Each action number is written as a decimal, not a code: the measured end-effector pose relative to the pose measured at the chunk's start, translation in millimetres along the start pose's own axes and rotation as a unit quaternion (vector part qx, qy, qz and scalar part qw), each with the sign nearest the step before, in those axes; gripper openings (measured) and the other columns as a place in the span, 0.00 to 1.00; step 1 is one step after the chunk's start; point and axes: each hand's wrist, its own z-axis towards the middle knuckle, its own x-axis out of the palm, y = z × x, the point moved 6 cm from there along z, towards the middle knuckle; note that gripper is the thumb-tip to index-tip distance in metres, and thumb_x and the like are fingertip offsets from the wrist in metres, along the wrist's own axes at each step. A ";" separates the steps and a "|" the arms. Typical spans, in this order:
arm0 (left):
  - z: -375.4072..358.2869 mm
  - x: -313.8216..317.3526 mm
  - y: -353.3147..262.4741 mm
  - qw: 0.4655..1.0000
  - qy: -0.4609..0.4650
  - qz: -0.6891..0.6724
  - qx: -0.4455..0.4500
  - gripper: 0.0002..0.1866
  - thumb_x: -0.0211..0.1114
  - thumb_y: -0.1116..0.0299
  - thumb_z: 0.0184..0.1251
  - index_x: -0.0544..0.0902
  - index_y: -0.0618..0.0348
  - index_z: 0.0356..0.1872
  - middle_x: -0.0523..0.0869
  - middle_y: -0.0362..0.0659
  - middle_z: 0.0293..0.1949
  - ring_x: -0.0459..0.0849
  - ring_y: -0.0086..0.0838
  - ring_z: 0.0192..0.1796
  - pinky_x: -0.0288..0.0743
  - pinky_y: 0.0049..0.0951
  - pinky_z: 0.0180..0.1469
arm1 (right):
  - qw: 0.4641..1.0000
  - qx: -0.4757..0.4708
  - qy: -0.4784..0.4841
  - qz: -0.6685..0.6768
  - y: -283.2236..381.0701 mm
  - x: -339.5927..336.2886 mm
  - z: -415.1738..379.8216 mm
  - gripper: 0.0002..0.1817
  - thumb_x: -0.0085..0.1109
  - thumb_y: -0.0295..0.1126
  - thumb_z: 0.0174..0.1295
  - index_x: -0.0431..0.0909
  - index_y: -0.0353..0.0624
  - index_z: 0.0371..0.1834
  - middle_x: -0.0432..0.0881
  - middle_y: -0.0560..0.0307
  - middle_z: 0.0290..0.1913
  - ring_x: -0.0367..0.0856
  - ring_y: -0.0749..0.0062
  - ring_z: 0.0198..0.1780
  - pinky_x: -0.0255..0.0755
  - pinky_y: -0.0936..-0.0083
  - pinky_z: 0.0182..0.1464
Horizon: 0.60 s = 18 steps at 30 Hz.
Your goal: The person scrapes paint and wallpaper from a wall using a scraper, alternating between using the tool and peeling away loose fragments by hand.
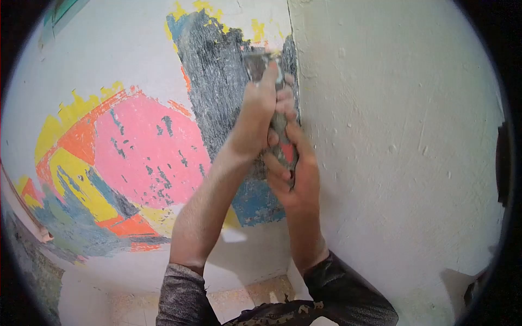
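Both my hands grip a scraper [258,66], raised against the painted wall. Its wide metal blade meets the wall near the top of a dark grey patch [209,76]. My left hand [263,103] is closed around the upper part, with fingers just behind the blade. Lower down, my right hand [302,165] is wrapped around the handle, which shows a red mark. Slight blur softens the blade and fingertips. Yellow paint flecks [258,30] surround the upper edge of the patch. Below it, behind my hands, lies a blue patch [255,202].
On the left wall is a large pink shape [149,146] bordered by orange and yellow paint [76,138], with scratched spots. A pale, bumpy wall [391,146] meets it at a corner just right of my hands. A dark object [503,163] sits at the right edge.
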 end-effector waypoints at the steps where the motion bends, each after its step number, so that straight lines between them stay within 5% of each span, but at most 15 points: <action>1: 3.3 6.4 -7.4 0.999 0.033 -0.025 0.035 0.16 0.50 0.54 0.72 0.71 0.58 0.35 0.62 0.29 0.18 0.61 0.13 0.17 0.62 0.18 0.21 | 1.000 0.000 -0.004 0.000 1.1 -1.1 -0.1 0.12 0.41 0.36 0.70 0.68 0.46 0.52 0.74 0.64 0.31 0.60 0.87 0.12 0.51 0.88 0.08; 8: -4.4 -7.8 20.7 0.999 -0.010 -0.007 -0.031 0.15 0.50 0.56 0.73 0.71 0.60 0.36 0.62 0.29 0.20 0.61 0.12 0.18 0.62 0.17 0.21 | 0.999 -0.004 0.003 -0.041 -1.7 -15.1 -10.5 0.15 0.41 0.40 0.71 0.67 0.46 0.54 0.73 0.65 0.31 0.59 0.87 0.12 0.51 0.89 0.08; 11: 1.9 6.2 0.9 1.000 0.003 -0.026 0.018 0.16 0.50 0.55 0.72 0.71 0.59 0.36 0.61 0.29 0.19 0.61 0.13 0.18 0.61 0.17 0.21 | 1.000 0.000 -0.006 -0.020 4.7 -7.5 -7.7 0.15 0.42 0.41 0.70 0.68 0.47 0.53 0.73 0.64 0.31 0.60 0.87 0.12 0.51 0.89 0.08; 16: -10.6 -3.2 16.3 0.998 -0.046 -0.022 -0.025 0.15 0.50 0.56 0.73 0.71 0.60 0.37 0.62 0.30 0.21 0.60 0.12 0.18 0.61 0.16 0.21 | 1.000 0.031 0.004 0.006 4.2 -2.0 -17.5 0.15 0.43 0.42 0.69 0.68 0.47 0.53 0.74 0.63 0.31 0.60 0.86 0.12 0.50 0.89 0.07; 18: -6.1 0.6 5.9 0.999 -0.009 -0.005 0.036 0.16 0.50 0.55 0.73 0.71 0.59 0.36 0.61 0.29 0.20 0.59 0.13 0.18 0.61 0.18 0.21 | 1.000 0.028 -0.003 -0.003 5.9 -1.3 -11.2 0.15 0.43 0.41 0.70 0.68 0.47 0.53 0.74 0.62 0.31 0.60 0.86 0.11 0.51 0.89 0.07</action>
